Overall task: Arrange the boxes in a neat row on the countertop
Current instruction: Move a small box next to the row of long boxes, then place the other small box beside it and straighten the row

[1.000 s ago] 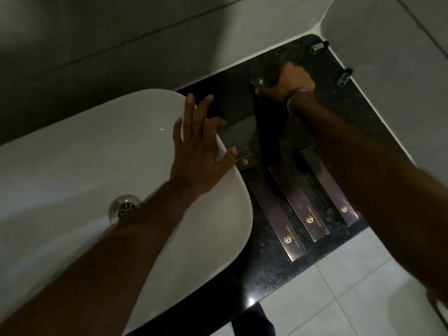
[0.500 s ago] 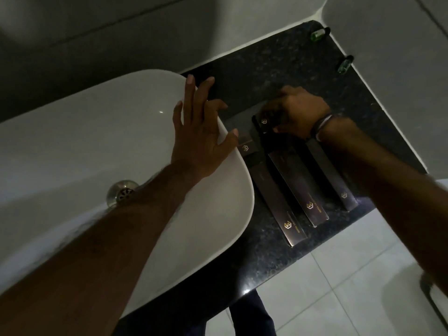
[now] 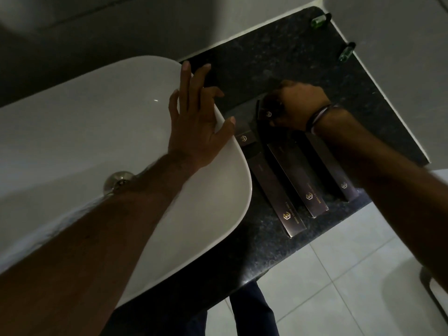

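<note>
Three long dark boxes with gold logos lie side by side on the black speckled countertop [image 3: 286, 59]: a left box [image 3: 276, 192], a middle box [image 3: 297, 179] and a right box [image 3: 332, 170]. My right hand [image 3: 294, 105] is closed on a small dark box [image 3: 265, 110] with a gold logo, held just above the far ends of the long boxes. Another small dark box [image 3: 243, 135] lies by the basin's rim. My left hand [image 3: 196, 117] rests flat with spread fingers on the rim of the white basin [image 3: 97, 132], holding nothing.
Two small green bottles [image 3: 321, 20] [image 3: 347, 51] stand along the wall at the counter's far right edge. The basin's metal drain [image 3: 118, 181] shows beside my left forearm. White floor tiles lie beyond the counter's front edge.
My right hand has come back from the far part of the counter toward the long boxes, carrying the small box. My left hand has stayed on the basin rim.
</note>
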A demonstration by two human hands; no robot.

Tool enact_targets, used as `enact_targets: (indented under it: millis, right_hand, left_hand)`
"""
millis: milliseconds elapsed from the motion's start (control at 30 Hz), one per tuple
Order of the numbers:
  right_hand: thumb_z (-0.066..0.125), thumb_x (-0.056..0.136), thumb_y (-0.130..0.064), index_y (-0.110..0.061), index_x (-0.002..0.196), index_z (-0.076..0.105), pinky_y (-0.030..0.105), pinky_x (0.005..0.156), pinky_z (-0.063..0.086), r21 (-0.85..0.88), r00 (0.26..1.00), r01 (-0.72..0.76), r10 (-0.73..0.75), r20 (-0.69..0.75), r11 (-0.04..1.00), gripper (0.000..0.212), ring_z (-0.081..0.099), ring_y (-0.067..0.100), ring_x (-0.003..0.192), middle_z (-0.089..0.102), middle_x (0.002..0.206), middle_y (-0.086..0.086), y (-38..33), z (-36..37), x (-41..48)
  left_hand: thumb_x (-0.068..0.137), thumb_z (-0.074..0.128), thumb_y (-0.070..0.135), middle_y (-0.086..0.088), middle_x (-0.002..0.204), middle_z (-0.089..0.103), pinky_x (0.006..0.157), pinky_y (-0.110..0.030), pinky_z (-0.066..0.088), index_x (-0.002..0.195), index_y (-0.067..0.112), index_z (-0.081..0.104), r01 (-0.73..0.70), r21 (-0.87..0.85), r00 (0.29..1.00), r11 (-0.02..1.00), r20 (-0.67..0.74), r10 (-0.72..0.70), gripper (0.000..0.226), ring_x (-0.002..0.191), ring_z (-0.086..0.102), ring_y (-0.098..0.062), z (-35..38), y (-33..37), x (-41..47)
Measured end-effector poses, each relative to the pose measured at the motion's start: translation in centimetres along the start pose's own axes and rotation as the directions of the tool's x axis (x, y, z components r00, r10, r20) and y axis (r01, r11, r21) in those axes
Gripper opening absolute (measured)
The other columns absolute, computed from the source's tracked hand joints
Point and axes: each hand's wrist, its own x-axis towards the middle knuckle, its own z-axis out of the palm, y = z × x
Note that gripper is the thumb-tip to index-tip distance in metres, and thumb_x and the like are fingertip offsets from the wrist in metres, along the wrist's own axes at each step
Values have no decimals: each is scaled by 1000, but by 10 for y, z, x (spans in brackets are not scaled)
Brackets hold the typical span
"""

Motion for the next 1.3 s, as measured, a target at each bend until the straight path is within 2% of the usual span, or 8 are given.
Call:
enact_targets:
  millis: [367, 633, 767, 867, 933, 1067, 1200, 1300]
  right_hand:
    - [72, 83, -34, -42, 143, 47, 41, 84, 53, -93, 963, 264, -258, 78, 960, 66, 57, 29, 116, 46, 141, 3, 2, -3, -1]
    - [77, 76, -38, -39, 149, 39, 40, 81, 50, -95, 975, 220, -217, 40, 971, 82, 57, 32, 117, 46, 141, 3, 14, -6, 5]
    - [76, 74, -45, -32, 142, 50, 43, 90, 50, -17, 986, 159, -160, -45, 987, 75, 58, 34, 119, 54, 139, 7, 41, -18, 14]
    - [70, 81, -40, -26, 134, 60, 44, 93, 51, 130, 982, 56, -31, -186, 990, 55, 61, 35, 114, 63, 128, 12, 73, -21, 25]
    - [66, 87, -43, -15, 127, 63, 44, 89, 50, 167, 956, -110, 150, -252, 980, 49, 62, 39, 110, 64, 122, 20, 101, -15, 37]
    - [53, 91, -61, -1, 124, 62, 48, 94, 46, 265, 805, -498, 554, -212, 825, 69, 57, 47, 115, 60, 124, 30, 156, -2, 61]
    - [52, 91, -60, 6, 140, 45, 52, 106, 34, 216, 776, -586, 618, -128, 781, 82, 44, 49, 130, 44, 142, 34, 178, 7, 73]
    - [53, 91, -61, 5, 141, 43, 51, 105, 35, 197, 777, -588, 615, -131, 785, 84, 44, 48, 131, 43, 143, 33, 179, 9, 84]
  left_hand:
    - [90, 49, 50, -15, 160, 29, 115, -56, 25, 121, 11, 52, 9, -16, 1000, 1000, 10, -9, 49, 152, 11, -39, 0, 2, -1]
    - [91, 49, 50, -14, 159, 29, 113, -55, 28, 120, 14, 50, -6, -30, 1000, 1000, -10, 6, 47, 152, 10, -39, 3, 0, 0]
    - [88, 52, 48, -12, 161, 26, 113, -55, 27, 122, 17, 46, -10, -25, 1000, 1000, -14, 9, 46, 153, 6, -35, 5, -3, -1]
    - [89, 50, 48, -11, 161, 25, 112, -55, 27, 121, 17, 46, -19, -31, 999, 999, -26, 18, 45, 154, 5, -33, 5, -3, -2]
    - [89, 50, 48, -11, 161, 25, 112, -58, 27, 121, 18, 45, -14, -40, 999, 999, -30, 13, 45, 154, 4, -33, 4, -2, -2]
    - [89, 48, 49, -10, 162, 24, 113, -58, 25, 121, 18, 45, -7, -54, 1000, 999, -29, 6, 45, 154, -1, -25, 4, -2, -2]
    - [87, 52, 48, -9, 162, 22, 115, -58, 22, 121, 19, 44, 7, -73, 1000, 997, -18, -8, 45, 154, -2, -25, 5, -2, -2]
    - [87, 51, 48, -10, 161, 24, 113, -62, 25, 121, 18, 44, 3, -92, 1000, 996, -26, -5, 46, 154, 0, -27, 4, -1, -2]
